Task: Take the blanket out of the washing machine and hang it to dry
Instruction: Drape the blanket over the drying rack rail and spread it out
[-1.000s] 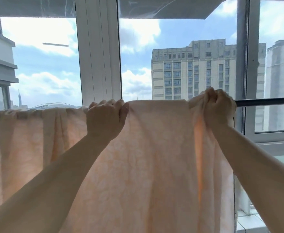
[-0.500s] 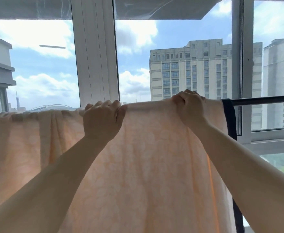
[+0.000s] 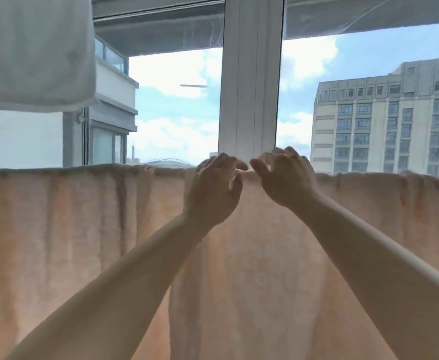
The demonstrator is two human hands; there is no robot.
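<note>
Hanging across the whole lower half of the frame, the peach blanket [image 3: 88, 229] is already draped over a rail that is itself hidden under the fabric's top fold. The washing machine is not seen, so the removal step is judged complete, and the hanging appears nearly finished. Only smoothing of the bunched pleats at centre left and far right seems to be left.

At the centre of the frame, the left hand [image 3: 214, 189] and the right hand [image 3: 284, 175] are raised close together at the blanket's top edge. Their fingers are loosely curled over that edge; whether cloth is actually pinched or merely touched cannot be told, since the hands are backlit and slightly blurred.

A pale grey towel [image 3: 35, 51] is hung higher, at the upper left. Behind the blanket, a white window frame [image 3: 251, 81] is seen at upper centre, with bright sky and clouds on both sides. A tall beige building [image 3: 385, 120] is visible at the right through the glass.
</note>
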